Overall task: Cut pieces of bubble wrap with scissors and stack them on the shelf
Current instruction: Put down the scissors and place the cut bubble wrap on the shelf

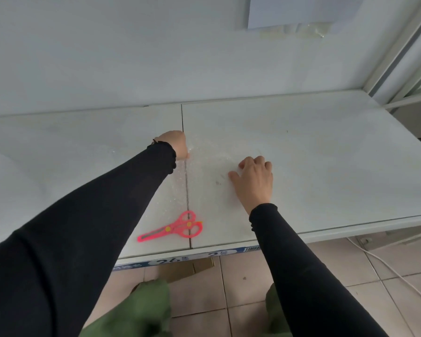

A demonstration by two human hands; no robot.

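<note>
**Both hands on the sheet, scissors waiting**

Starting at the left: your left hand point(174, 145) is at the far left corner of the bubble wrap point(204, 171). It shows you only its back. The fingers are tucked under and out of sight, so I can't tell whether they pinch the corner or just press it down.

The sheet lies flat on the shelf point(326, 154), across the seam between the two panels. It's clear plastic on white, so its edges are hard to trace and the near edge is a guess.

The pink scissors point(173, 227) lie closed near the front lip, blades pointing left. Neither hand is on them.

On to the right: your right hand point(253, 177) sits at the sheet's right edge, knuckles up, fingers bent, thumb out to the side. It looks like a hold on that edge, though the fingertips are hidden.

This looks like squaring up before a cut. Pull gently and evenly so the sheet lies taut without creeping. Keep one hand pinning it when the other goes for the scissors, and pick your cut line while the wrinkles are out.

No stack of cut pieces is in view.
</note>
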